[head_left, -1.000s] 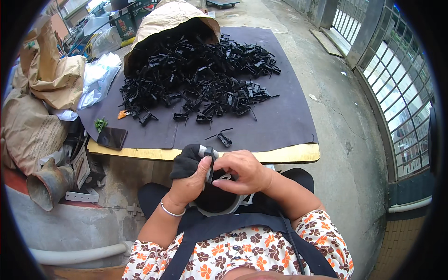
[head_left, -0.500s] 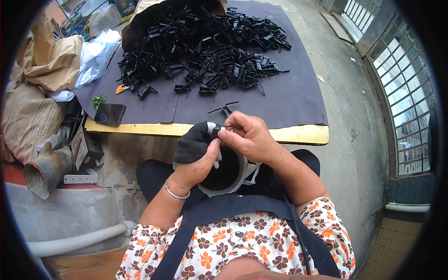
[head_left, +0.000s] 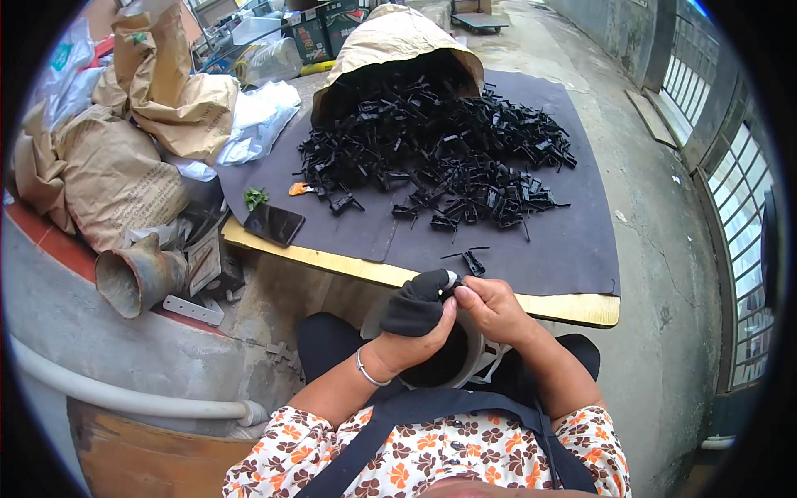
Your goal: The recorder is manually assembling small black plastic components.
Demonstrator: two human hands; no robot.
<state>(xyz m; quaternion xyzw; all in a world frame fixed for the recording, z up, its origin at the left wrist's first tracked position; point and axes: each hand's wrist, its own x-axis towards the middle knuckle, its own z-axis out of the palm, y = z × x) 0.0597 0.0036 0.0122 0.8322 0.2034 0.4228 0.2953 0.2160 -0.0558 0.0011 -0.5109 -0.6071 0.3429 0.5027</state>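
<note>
My left hand [head_left: 415, 319], partly covered by a black glove with a whitish fingertip wrap, is closed on a small black plastic part [head_left: 451, 290]. Thumb and fingers of my right hand [head_left: 496, 313] press together at that same part's right end; the fingers hide most of it. Both hands meet just off the table's near edge, above a bucket [head_left: 476, 357] with a dark inside between my knees. Just beyond them, a single black plastic piece [head_left: 474, 264] with thin arms lies on the dark mat [head_left: 548, 261]. Farther back spreads a large pile of similar black plastic pieces [head_left: 490, 187].
An open brown paper bag [head_left: 398, 37] lies behind the pile, black pieces spilling from its mouth. At the mat's left are a phone [head_left: 274, 225], a green sprig [head_left: 255, 198] and an orange item [head_left: 299, 189]. Paper sacks [head_left: 124, 178] and a rusty pipe piece [head_left: 141, 275] stand left.
The view has tilted upward and turned left, so the scene sits lower and farther right. My right hand's fingers have drawn closer together around the part, which shows less now.
</note>
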